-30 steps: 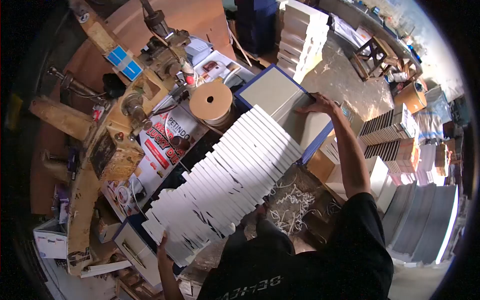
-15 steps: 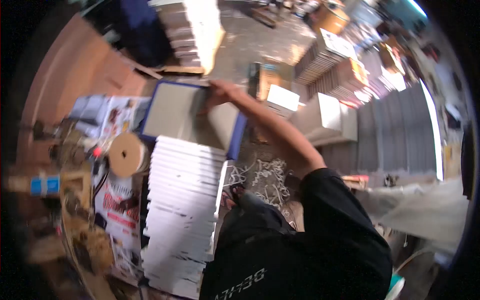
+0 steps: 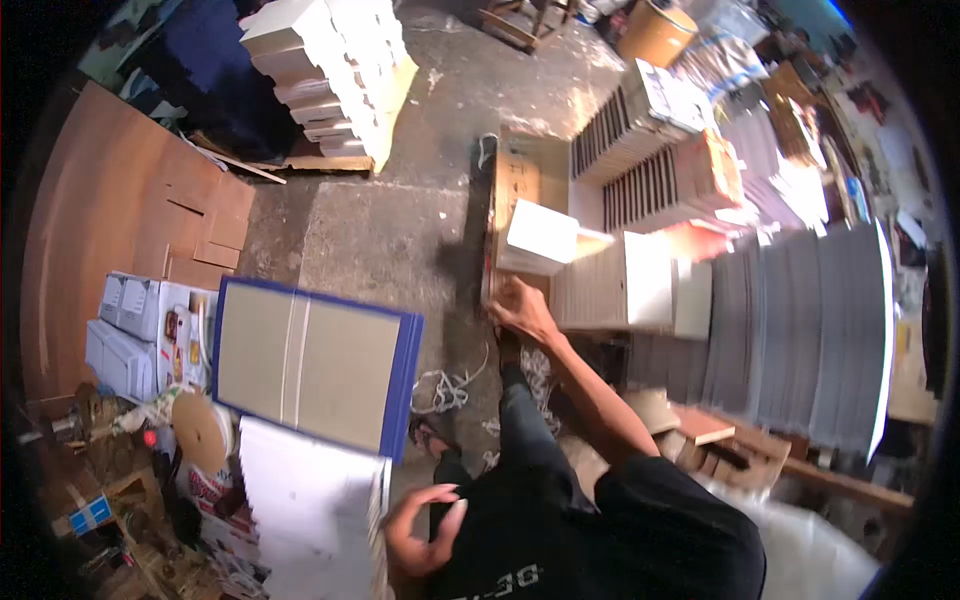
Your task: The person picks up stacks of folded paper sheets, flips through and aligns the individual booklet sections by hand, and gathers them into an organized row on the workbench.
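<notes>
My right hand [image 3: 522, 312] reaches out beside the front end of a wooden pallet frame [image 3: 490, 225], its fingers bent and loosely apart, with nothing visible in them. Near my waist is my left hand [image 3: 425, 530], thumb and fingers apart, holding nothing. It hovers at the edge of a stack of white paper bundles [image 3: 315, 500]. Beyond that stack lies a grey board [image 3: 345, 355] with a blue border, and a pale strap [image 3: 297, 350] runs across it. A white block of paper [image 3: 540, 235] lies past my right hand.
A roll of strapping [image 3: 203, 430] stands left of the white stack. Tall stacks of grey sheets [image 3: 780, 330] are at the right, with bound stacks [image 3: 640, 190] behind. Loose white strapping [image 3: 445, 390] litters the floor near my feet. White stacks [image 3: 320, 60] rise at the back left.
My right hand has left the grey board and swung right to the pallet. My left hand has come into view. The view has turned right, and the pale strap on the board now shows.
</notes>
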The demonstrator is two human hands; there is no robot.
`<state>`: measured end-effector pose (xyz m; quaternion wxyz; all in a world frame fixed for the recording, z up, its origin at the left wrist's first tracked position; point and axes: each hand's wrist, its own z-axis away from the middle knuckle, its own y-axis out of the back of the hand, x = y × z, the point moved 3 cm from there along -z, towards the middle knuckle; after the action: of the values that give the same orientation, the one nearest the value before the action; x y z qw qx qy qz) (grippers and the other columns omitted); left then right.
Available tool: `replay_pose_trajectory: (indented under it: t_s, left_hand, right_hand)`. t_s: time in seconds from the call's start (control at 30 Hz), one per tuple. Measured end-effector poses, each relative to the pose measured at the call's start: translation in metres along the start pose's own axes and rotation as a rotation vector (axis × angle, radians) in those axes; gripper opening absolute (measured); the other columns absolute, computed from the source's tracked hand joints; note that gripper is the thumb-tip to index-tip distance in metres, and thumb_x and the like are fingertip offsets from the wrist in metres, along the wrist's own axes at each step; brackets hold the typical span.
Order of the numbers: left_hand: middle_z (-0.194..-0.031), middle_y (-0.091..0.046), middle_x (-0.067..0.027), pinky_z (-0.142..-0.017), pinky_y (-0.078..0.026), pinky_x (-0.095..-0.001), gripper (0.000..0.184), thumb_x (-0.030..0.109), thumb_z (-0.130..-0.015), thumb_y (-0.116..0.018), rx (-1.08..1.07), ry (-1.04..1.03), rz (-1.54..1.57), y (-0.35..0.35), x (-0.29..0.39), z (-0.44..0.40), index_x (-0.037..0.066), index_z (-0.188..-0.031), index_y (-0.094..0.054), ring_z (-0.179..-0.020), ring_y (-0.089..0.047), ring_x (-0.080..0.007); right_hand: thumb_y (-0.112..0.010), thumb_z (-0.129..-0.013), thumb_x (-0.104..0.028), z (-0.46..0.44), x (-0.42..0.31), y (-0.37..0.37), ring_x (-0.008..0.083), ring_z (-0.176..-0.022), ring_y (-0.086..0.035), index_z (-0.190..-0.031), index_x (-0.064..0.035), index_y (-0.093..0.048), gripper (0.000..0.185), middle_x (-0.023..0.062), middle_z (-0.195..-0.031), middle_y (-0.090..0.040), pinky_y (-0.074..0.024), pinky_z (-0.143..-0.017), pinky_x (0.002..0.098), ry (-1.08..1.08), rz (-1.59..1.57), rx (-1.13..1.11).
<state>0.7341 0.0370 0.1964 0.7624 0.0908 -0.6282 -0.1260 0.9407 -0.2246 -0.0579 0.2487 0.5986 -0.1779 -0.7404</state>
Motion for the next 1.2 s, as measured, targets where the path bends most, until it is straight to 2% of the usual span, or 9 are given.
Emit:
replay_pose_trajectory:
  t_s: [0.27, 0.4, 0.5, 0.6, 0.67, 0.8, 0.9, 1.03, 1.2]
  left_hand:
    - [-0.083, -0.069, -0.0092, -0.068, -0.054, -0.0273, 0.039, 0.031, -0.079, -0.078, -0.229, 0.526, 0.206, -0.234, -0.276, -0.164, 0.004, -0.103, -0.062, -0.076, -0.067, -0.0152]
    - [-0.097, -0.066, -0.0147, -0.075, -0.054, -0.0336, 0.085, 0.059, -0.061, -0.083, -0.411, 0.802, -0.047, -0.307, -0.385, -0.257, 0.000, -0.116, -0.056, -0.085, -0.065, -0.0215]
    - [-0.122, -0.054, -0.0245, -0.088, -0.051, -0.0407, 0.103, 0.060, -0.062, -0.081, -0.435, 0.765, 0.097, -0.362, -0.413, -0.328, -0.001, -0.134, -0.040, -0.108, -0.058, -0.0315]
    - [-0.134, -0.043, -0.0283, -0.095, -0.048, -0.0453, 0.116, 0.059, -0.062, -0.082, -0.394, 0.769, 0.228, -0.415, -0.412, -0.382, -0.001, -0.143, -0.024, -0.120, -0.050, -0.0353]
    - [-0.135, -0.042, -0.0274, -0.099, -0.044, -0.0480, 0.115, 0.057, -0.065, -0.081, -0.238, 0.757, 0.304, -0.447, -0.400, -0.415, -0.001, -0.144, -0.022, -0.121, -0.049, -0.0343]
    - [-0.137, -0.042, -0.0232, -0.103, -0.040, -0.0498, 0.109, 0.057, -0.069, -0.078, 0.041, 0.766, 0.794, -0.499, -0.417, -0.449, 0.000, -0.145, -0.023, -0.124, -0.046, -0.0331]
    - [-0.137, -0.044, -0.0183, -0.105, -0.037, -0.0505, 0.102, 0.058, -0.073, -0.074, -0.046, 0.692, 0.838, -0.502, -0.414, -0.465, 0.001, -0.144, -0.027, -0.128, -0.044, -0.0301]
    - [-0.136, -0.048, -0.0090, -0.108, -0.034, -0.0447, 0.088, 0.062, -0.077, -0.067, 0.103, 0.741, 1.240, -0.530, -0.450, -0.466, 0.006, -0.139, -0.039, -0.125, -0.046, -0.0244]
    - [-0.127, -0.054, -0.0082, -0.103, -0.039, -0.0415, 0.067, 0.059, -0.092, -0.046, 0.074, 0.613, 1.611, -0.483, -0.426, -0.449, 0.007, -0.135, -0.044, -0.118, -0.050, -0.0217]
  right_hand:
    - [-0.087, -0.049, -0.048, -0.218, 0.268, 0.058, 0.0350, -0.116, -0.055, -0.133, 0.0015, -0.042, 0.108, 0.0266, -0.122, -0.057, -0.0462, -0.098, 0.0407, -0.267, 0.465, -0.213]
    - [-0.084, -0.043, -0.063, -0.299, 0.318, 0.075, 0.0359, -0.126, -0.046, -0.142, 0.0018, -0.031, 0.129, 0.0270, -0.135, -0.047, -0.0397, -0.105, 0.0399, -0.341, 0.598, -0.431]
    - [-0.084, -0.046, -0.062, -0.332, 0.347, 0.075, 0.0358, -0.138, -0.030, -0.147, 0.0002, -0.023, 0.132, 0.0247, -0.147, -0.032, -0.0272, -0.114, 0.0420, -0.363, 0.517, -0.674]
    - [-0.084, -0.056, -0.035, -0.362, 0.418, 0.056, 0.0330, -0.136, -0.033, -0.145, -0.0015, -0.028, 0.111, 0.0226, -0.145, -0.036, -0.0307, -0.112, 0.0422, -0.328, 0.296, -0.863]
    - [-0.079, -0.058, -0.019, -0.365, 0.410, 0.051, 0.0224, -0.109, -0.059, -0.125, -0.0003, -0.055, 0.073, 0.0158, -0.109, -0.066, -0.0458, -0.094, 0.0358, -0.458, 0.098, -0.961]
    - [-0.075, -0.062, -0.022, -0.370, 0.436, 0.040, 0.0173, -0.080, -0.063, -0.089, -0.0049, -0.070, 0.032, 0.0075, -0.085, -0.067, -0.0495, -0.076, 0.0280, -0.592, -0.031, -1.049]
    - [-0.075, -0.062, -0.023, -0.367, 0.405, 0.043, 0.0174, -0.077, -0.063, -0.090, -0.0063, -0.070, 0.033, 0.0072, -0.084, -0.067, -0.0503, -0.071, 0.0287, -0.708, -0.083, -0.996]
    - [-0.077, -0.060, -0.037, -0.362, 0.391, 0.028, 0.0240, -0.079, -0.063, -0.108, -0.0034, -0.065, 0.060, 0.0124, -0.096, -0.067, -0.0514, -0.073, 0.0343, -0.265, 0.211, -0.948]
    - [-0.079, -0.052, -0.055, -0.324, 0.320, 0.023, 0.0427, -0.117, -0.046, -0.125, 0.0114, -0.040, 0.106, 0.0315, -0.121, -0.046, -0.0413, -0.096, 0.0453, 0.029, 0.730, -0.811]
